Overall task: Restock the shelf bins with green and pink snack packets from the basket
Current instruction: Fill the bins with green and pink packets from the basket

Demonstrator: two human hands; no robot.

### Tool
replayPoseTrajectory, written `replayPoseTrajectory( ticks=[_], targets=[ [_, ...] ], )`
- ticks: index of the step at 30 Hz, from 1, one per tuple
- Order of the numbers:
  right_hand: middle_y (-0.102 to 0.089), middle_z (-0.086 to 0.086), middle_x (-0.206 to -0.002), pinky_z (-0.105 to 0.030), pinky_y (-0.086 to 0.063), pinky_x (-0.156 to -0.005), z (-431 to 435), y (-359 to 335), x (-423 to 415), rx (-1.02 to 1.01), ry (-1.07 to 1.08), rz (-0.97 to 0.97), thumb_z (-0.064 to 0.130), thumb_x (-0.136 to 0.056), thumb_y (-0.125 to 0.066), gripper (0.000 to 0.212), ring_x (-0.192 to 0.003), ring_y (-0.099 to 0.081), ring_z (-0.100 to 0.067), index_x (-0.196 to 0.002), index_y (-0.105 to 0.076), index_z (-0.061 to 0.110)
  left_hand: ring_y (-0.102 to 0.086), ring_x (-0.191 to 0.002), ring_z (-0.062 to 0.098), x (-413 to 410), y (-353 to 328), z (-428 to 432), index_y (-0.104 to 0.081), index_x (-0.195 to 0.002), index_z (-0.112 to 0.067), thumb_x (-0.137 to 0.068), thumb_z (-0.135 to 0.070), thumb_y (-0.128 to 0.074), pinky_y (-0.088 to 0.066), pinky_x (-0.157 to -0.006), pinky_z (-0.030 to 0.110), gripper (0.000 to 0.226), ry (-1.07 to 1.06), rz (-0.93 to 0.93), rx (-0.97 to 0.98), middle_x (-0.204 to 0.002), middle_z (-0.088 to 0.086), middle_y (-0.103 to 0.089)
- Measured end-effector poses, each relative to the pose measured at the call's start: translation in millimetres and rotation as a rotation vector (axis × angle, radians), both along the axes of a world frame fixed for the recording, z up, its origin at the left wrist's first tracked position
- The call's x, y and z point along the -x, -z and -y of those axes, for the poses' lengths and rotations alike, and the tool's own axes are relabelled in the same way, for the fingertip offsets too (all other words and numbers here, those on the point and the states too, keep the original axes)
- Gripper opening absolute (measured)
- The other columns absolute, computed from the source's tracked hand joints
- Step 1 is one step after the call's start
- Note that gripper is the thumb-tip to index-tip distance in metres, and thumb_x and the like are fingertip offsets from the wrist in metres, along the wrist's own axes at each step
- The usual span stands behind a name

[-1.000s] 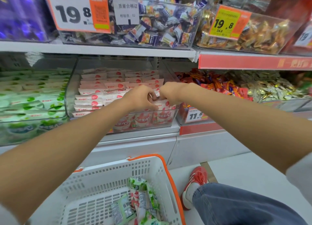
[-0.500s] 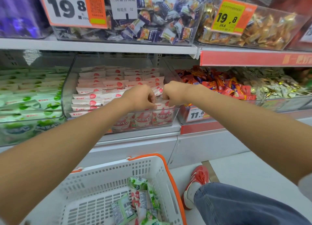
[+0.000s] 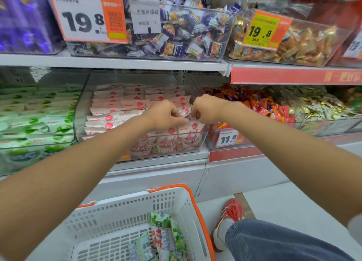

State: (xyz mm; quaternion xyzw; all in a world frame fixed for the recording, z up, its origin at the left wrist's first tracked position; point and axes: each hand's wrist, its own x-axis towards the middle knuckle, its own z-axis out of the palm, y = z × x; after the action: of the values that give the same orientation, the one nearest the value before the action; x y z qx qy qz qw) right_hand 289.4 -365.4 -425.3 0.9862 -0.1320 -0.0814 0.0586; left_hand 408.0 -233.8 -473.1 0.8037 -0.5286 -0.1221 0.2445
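Observation:
Both hands are inside the clear middle bin [image 3: 82,112], which holds rows of pink snack packets [image 3: 117,106]. My left hand [image 3: 166,114] and my right hand [image 3: 205,109] sit close together at the bin's front right, fingers curled, pinching the tops of upright pink packets [image 3: 188,131] there. To the left stands a bin of green packets [image 3: 37,121]. Below, a white basket [image 3: 176,200] with orange rim holds a few green and pink packets [image 3: 162,239].
The upper shelf [image 3: 117,63] carries bins of mixed candies with 19.8 price tags. Red and gold wrapped sweets fill bins at right [image 3: 274,106]. My knee in jeans [image 3: 274,241] and a red shoe [image 3: 229,217] are beside the basket on the floor.
The hands stay at the same spot in the pink bin, shifting only slightly as the fingers work the packets. The view has tilted a little.

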Motion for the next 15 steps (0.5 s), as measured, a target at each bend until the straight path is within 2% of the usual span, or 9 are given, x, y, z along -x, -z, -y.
replayPoseTrajectory(
  ticks=[2, 4, 7, 9, 11, 13, 15],
  targets=[
    [-0.068, -0.008, -0.116, -0.035, -0.051, -0.092, 6.1, -6.4, -1.4, -0.096, 0.03, 0.095, 0.0, -0.087, -0.056, 0.033, -0.106, -0.063, -0.024, -0.115, -0.07, 0.01, -0.064, -0.075, 0.023, -6.7, -2.1, 2.2, -0.074, -0.081, -0.008, -0.09, -0.043, -0.064, -0.055, -0.079, 0.045, 0.037, -0.07, -0.008, 0.067, -0.08, 0.002, -0.07],
    [-0.066, -0.009, -0.123, -0.037, -0.051, -0.093, 9.3, -3.7, -4.2, -0.052, 0.045, 0.125, -0.003, -0.087, -0.053, 0.041, -0.111, -0.061, -0.027, -0.123, -0.066, 0.012, -0.064, -0.087, 0.016, -10.9, -0.9, 3.8, -0.075, -0.089, -0.016, -0.09, -0.032, -0.067, -0.054, -0.083, 0.039, 0.018, -0.117, 0.032, 0.083, -0.09, -0.005, -0.069],
    [-0.064, -0.007, -0.121, -0.037, -0.048, -0.093, 9.7, 10.2, -13.9, 0.021, -0.003, 0.083, -0.003, -0.087, -0.052, 0.054, -0.111, -0.058, -0.027, -0.136, -0.055, 0.021, -0.065, -0.087, 0.014, -13.4, 2.0, 7.7, -0.075, -0.091, -0.022, -0.087, -0.031, -0.071, -0.055, -0.082, 0.038, 0.011, -0.13, 0.043, 0.084, -0.09, -0.009, -0.069],
    [-0.066, -0.005, -0.114, -0.038, -0.05, -0.09, 12.7, 16.3, -23.2, 0.002, -0.012, 0.069, 0.001, -0.086, -0.057, 0.049, -0.105, -0.06, -0.026, -0.129, -0.06, 0.023, -0.065, -0.081, 0.014, -14.4, 4.5, 12.6, -0.075, -0.087, -0.022, -0.086, -0.029, -0.072, -0.057, -0.079, 0.04, 0.008, -0.117, 0.036, 0.072, -0.087, -0.008, -0.07],
    [-0.068, -0.005, -0.11, -0.04, -0.053, -0.086, 15.1, 19.9, -31.7, -0.015, 0.004, 0.057, 0.008, -0.086, -0.063, 0.031, -0.099, -0.062, -0.026, -0.115, -0.067, 0.019, -0.065, -0.077, 0.013, -13.6, 5.6, 16.0, -0.076, -0.085, -0.022, -0.087, -0.029, -0.071, -0.057, -0.077, 0.041, 0.009, -0.104, 0.061, 0.044, -0.083, -0.008, -0.07],
    [-0.067, -0.006, -0.107, -0.037, -0.053, -0.082, 17.0, 22.4, -36.4, -0.027, 0.021, 0.042, 0.008, -0.086, -0.064, 0.028, -0.095, -0.062, -0.025, -0.113, -0.067, 0.016, -0.065, -0.076, 0.013, -13.1, 7.6, 16.9, -0.074, -0.082, -0.024, -0.088, -0.03, -0.071, -0.057, -0.074, 0.04, 0.009, -0.097, 0.053, 0.07, -0.081, -0.011, -0.069],
    [-0.066, -0.003, -0.098, -0.034, -0.051, -0.075, 17.7, 18.4, -34.9, -0.057, 0.006, 0.099, 0.002, -0.081, -0.062, 0.028, -0.088, -0.06, -0.024, -0.107, -0.067, 0.014, -0.063, -0.077, 0.01, -12.8, 7.8, 13.0, -0.07, -0.078, -0.027, -0.086, -0.031, -0.072, -0.053, -0.07, 0.034, 0.009, -0.1, 0.008, 0.166, -0.078, -0.014, -0.066]
  ],
)
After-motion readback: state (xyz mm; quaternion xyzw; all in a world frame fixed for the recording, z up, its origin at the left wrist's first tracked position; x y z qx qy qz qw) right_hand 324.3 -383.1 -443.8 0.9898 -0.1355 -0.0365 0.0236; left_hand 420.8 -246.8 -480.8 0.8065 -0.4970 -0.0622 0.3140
